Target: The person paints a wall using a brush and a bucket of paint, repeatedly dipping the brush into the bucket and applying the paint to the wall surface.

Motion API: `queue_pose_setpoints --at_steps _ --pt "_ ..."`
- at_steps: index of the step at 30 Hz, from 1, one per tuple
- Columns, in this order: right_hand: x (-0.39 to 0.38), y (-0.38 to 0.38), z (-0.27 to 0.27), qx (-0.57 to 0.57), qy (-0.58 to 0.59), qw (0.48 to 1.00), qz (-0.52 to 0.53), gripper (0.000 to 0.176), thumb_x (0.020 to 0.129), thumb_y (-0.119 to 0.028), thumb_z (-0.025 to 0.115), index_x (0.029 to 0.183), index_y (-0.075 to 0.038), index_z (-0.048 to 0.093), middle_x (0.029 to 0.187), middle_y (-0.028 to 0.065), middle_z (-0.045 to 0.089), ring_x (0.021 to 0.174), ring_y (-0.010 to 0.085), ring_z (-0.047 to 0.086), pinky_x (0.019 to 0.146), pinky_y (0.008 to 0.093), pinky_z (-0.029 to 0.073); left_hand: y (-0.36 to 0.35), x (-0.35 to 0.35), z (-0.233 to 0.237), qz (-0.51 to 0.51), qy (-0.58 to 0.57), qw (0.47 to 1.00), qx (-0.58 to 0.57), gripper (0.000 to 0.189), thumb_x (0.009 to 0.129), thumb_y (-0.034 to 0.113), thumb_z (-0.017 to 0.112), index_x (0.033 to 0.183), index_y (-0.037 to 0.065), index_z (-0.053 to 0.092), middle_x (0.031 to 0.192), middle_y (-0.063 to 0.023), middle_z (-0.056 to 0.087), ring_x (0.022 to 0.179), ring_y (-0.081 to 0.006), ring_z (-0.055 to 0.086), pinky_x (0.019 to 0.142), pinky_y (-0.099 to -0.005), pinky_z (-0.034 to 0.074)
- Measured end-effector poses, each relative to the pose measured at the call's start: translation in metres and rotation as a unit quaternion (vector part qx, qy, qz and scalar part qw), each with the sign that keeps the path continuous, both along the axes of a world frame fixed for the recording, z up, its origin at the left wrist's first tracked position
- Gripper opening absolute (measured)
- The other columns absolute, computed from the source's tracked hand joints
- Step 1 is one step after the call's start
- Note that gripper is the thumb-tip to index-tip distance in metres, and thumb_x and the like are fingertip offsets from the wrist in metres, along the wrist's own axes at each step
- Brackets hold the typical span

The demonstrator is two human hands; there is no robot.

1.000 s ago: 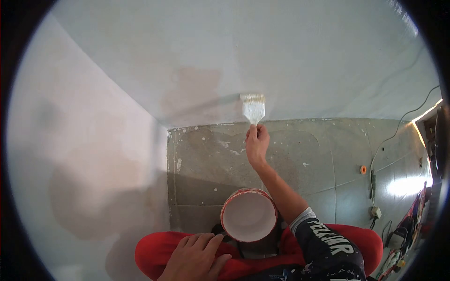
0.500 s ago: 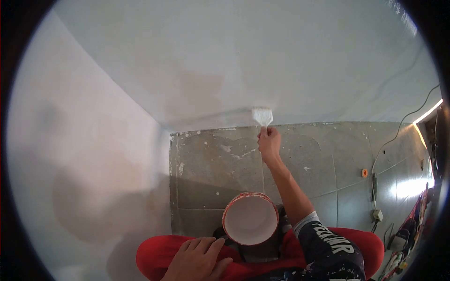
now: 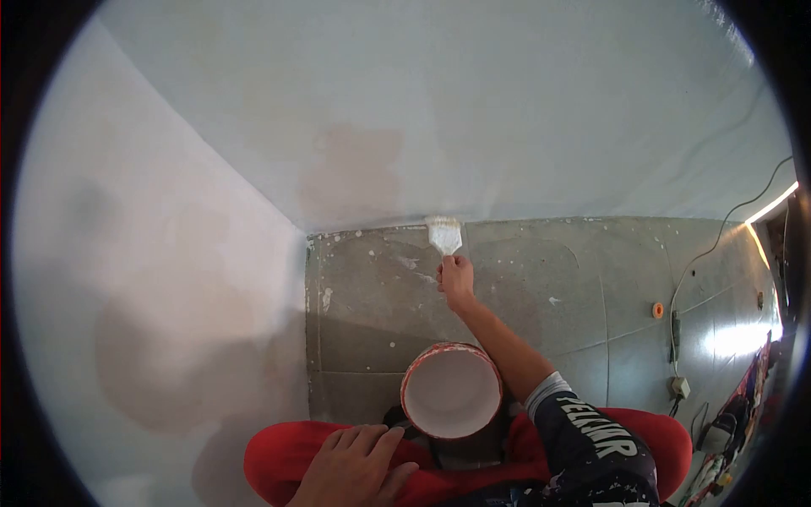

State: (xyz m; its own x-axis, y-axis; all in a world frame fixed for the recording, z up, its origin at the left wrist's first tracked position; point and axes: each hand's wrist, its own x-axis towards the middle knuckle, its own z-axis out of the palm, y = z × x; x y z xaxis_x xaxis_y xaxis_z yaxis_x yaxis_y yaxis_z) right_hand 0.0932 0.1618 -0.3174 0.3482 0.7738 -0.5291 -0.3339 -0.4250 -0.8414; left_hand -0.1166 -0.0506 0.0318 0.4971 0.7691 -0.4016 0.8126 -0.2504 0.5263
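My right hand [image 3: 457, 281] is closed round the handle of a wide paintbrush [image 3: 444, 236] coated in white. The bristle tips are right at the bottom edge of the far wall [image 3: 541, 118], where it meets the tiled floor. My left hand [image 3: 359, 456] lies flat with its fingers stretched over my red-trousered knee, holding nothing. Between my legs stands a round bucket [image 3: 451, 394], its rim streaked red and its inside white. A beige, damp-looking patch [image 3: 359, 165] marks the far wall left of the brush.
On my left rises a pale side wall [image 3: 144, 279] with darker patches. White spatters dot the grey tiled floor [image 3: 541, 279]. An orange ring-shaped roll [image 3: 657, 311] lies at the right, near a cable [image 3: 698, 256] leading to a pale socket box [image 3: 680, 387]. Cluttered items [image 3: 722, 431] line the right edge.
My right hand has drawn the brush down and to the left, from low on the far wall to the line where wall and floor meet. My left hand stays on the knee.
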Motion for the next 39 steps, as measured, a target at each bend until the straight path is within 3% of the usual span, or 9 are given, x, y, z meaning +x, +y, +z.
queue_pose_setpoints --at_steps 7,13,16,18,22,25,30,34,39 --pt "0.017 0.011 -0.025 -0.061 0.008 0.996 0.061 0.017 0.095 -0.018 0.05 0.098 -0.001 0.052 0.078 0.0049 0.056 0.055 0.0109 0.05 0.039 0.0282 0.038 -0.003 -0.003 -0.004 0.005 -0.014 1.0 0.015 0.043 0.093 0.026 0.059 0.125 -0.001 0.055 0.121 -0.0196 0.06 0.114 -0.0362 0.055 0.102 -0.0452 0.04" --pt "0.019 0.024 0.004 -0.04 0.004 0.995 0.092 0.014 0.096 -0.016 0.05 0.096 -0.002 0.05 0.077 0.0041 0.055 0.055 0.0109 0.05 0.04 0.0271 0.038 -0.006 -0.004 -0.006 -0.005 -0.005 1.0 0.028 0.043 0.092 0.026 0.06 0.126 -0.001 0.055 0.121 -0.0193 0.06 0.114 -0.0359 0.055 0.101 -0.0445 0.041" --pt "0.009 0.022 0.019 0.039 -0.034 0.998 0.019 0.015 0.098 -0.017 0.05 0.097 -0.003 0.048 0.075 0.0031 0.053 0.054 0.0106 0.048 0.041 0.0262 0.038 -0.004 -0.004 -0.003 0.003 -0.005 1.0 0.01 0.043 0.092 0.025 0.06 0.126 -0.001 0.055 0.122 -0.0194 0.059 0.114 -0.0358 0.055 0.101 -0.0445 0.041" --pt "0.003 0.009 0.029 0.181 -0.075 0.98 0.015 0.017 0.099 -0.019 0.051 0.099 -0.003 0.046 0.074 0.0025 0.051 0.054 0.0103 0.047 0.043 0.0258 0.038 -0.002 -0.004 0.0 0.007 -0.007 1.0 0.008 0.043 0.092 0.025 0.06 0.126 -0.001 0.055 0.122 -0.0193 0.059 0.115 -0.0357 0.054 0.101 -0.0444 0.041" --pt "-0.008 0.002 0.034 0.209 -0.092 0.973 0.02 0.019 0.099 -0.021 0.051 0.098 -0.003 0.045 0.073 0.0023 0.05 0.053 0.0102 0.047 0.042 0.0262 0.037 0.001 -0.012 -0.018 -0.043 -0.014 0.996 0.079 0.044 0.095 0.034 0.059 0.122 0.0 0.055 0.111 -0.0201 0.062 0.105 -0.0367 0.061 0.091 -0.0452 0.047" --pt "-0.016 -0.006 0.036 0.119 0.008 0.991 0.053 0.018 0.099 -0.02 0.05 0.095 -0.004 0.046 0.072 0.0026 0.049 0.053 0.0102 0.046 0.041 0.0265 0.037 -0.003 -0.004 -0.002 0.0 -0.01 1.0 0.02 0.042 0.092 0.025 0.06 0.126 -0.001 0.055 0.122 -0.019 0.059 0.115 -0.0354 0.054 0.102 -0.0442 0.041" --pt "-0.005 0.006 -0.012 0.007 0.091 0.993 0.08 0.016 0.098 -0.019 0.047 0.093 -0.004 0.046 0.071 0.0034 0.047 0.051 0.0111 0.044 0.041 0.0277 0.035 -0.007 -0.006 -0.002 -0.001 -0.002 1.0 0.008 0.043 0.093 0.026 0.06 0.127 -0.001 0.054 0.123 -0.0194 0.059 0.116 -0.0354 0.054 0.103 -0.0443 0.04" --pt "0.001 0.023 -0.013 0.014 0.036 0.996 0.08 0.016 0.099 -0.018 0.047 0.092 -0.003 0.045 0.071 0.0029 0.045 0.05 0.0107 0.042 0.04 0.028 0.032 0.002 -0.007 -0.006 -0.046 0.009 0.999 0.008 0.048 0.094 0.035 0.06 0.126 -0.001 0.056 0.122 -0.0191 0.061 0.114 -0.0357 0.058 0.1 -0.0455 0.045" --pt "-0.007 0.021 0.088 0.116 0.01 0.992 0.05 0.017 0.1 -0.017 0.048 0.092 -0.003 0.043 0.071 0.0016 0.046 0.049 0.0079 0.04 0.039 0.0264 0.03 -0.008 -0.007 -0.004 0.003 -0.009 1.0 0.004 0.043 0.093 0.026 0.059 0.126 -0.001 0.055 0.123 -0.0199 0.06 0.116 -0.0354 0.054 0.103 -0.0444 0.04"
